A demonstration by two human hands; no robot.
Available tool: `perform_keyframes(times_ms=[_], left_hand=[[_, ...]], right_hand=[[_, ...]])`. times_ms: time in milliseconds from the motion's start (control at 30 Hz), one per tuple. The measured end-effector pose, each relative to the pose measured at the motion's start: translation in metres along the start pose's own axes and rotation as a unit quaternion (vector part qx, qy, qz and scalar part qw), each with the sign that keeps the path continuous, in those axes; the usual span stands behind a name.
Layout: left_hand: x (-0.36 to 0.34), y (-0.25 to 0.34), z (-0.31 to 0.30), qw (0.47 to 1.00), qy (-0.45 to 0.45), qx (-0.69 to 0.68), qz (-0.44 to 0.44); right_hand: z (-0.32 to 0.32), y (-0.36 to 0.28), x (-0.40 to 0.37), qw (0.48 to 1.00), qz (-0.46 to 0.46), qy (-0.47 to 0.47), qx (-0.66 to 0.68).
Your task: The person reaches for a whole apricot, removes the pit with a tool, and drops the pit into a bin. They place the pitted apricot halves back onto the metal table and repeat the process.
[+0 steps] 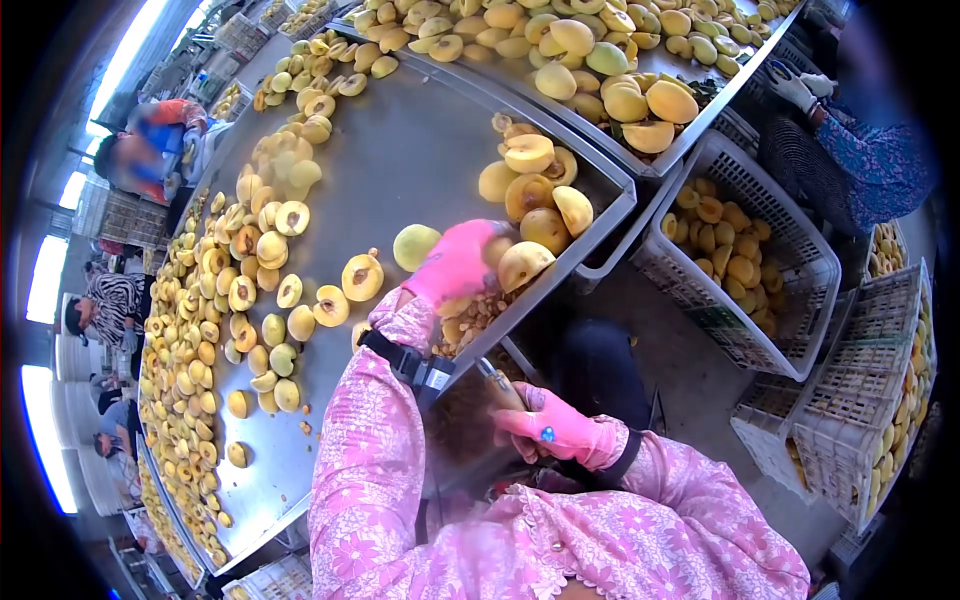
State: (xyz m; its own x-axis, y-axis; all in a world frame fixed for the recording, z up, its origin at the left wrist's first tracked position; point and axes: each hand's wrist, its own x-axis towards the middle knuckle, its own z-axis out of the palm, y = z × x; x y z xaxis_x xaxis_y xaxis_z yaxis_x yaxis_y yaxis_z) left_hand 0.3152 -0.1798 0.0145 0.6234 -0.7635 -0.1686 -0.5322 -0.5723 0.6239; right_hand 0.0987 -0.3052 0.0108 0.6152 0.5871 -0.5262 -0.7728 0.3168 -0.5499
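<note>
My left hand [460, 265], in a pink glove, is at the near corner of the metal table [375, 150]. Its fingers curl around a yellow peach [497, 252], blurred and partly covered by the glove. Cut peach halves [528, 155] are heaped just beyond, and a greenish whole-looking peach [415, 246] sits beside the wrist. Under that hand, peach pits [472, 322] gather along the table rim. My right hand [560, 428], also pink-gloved, is closed on a short wooden-handled tool [508, 394] with a metal tip, held off the table edge near my lap.
Peach halves [185, 370] cover the table's left side. Another metal table [690, 150] piled with peaches adjoins at the top. A white plastic crate [690, 290] of halves stands right, with stacked crates [860, 400] behind it. Co-workers sit at upper right [870, 160] and left [150, 150].
</note>
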Motion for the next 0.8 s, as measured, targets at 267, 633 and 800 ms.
perform_keyframes(times_ms=[267, 633, 800], left_hand=[[-0.049, -0.018, -0.009, 0.721, 0.060, -0.690, 0.001], [-0.119, 0.022, 0.013, 0.581, 0.128, -0.802, 0.043], [-0.165, 0.048, 0.042, 0.560, 0.206, -0.801, 0.046]], right_hand=[[0.002, 0.000, 0.000, 1.000, 0.008, -0.003, -0.015], [0.015, 0.008, 0.001, 0.996, -0.067, 0.012, -0.049], [0.031, 0.007, -0.001, 0.996, -0.092, 0.002, -0.002]])
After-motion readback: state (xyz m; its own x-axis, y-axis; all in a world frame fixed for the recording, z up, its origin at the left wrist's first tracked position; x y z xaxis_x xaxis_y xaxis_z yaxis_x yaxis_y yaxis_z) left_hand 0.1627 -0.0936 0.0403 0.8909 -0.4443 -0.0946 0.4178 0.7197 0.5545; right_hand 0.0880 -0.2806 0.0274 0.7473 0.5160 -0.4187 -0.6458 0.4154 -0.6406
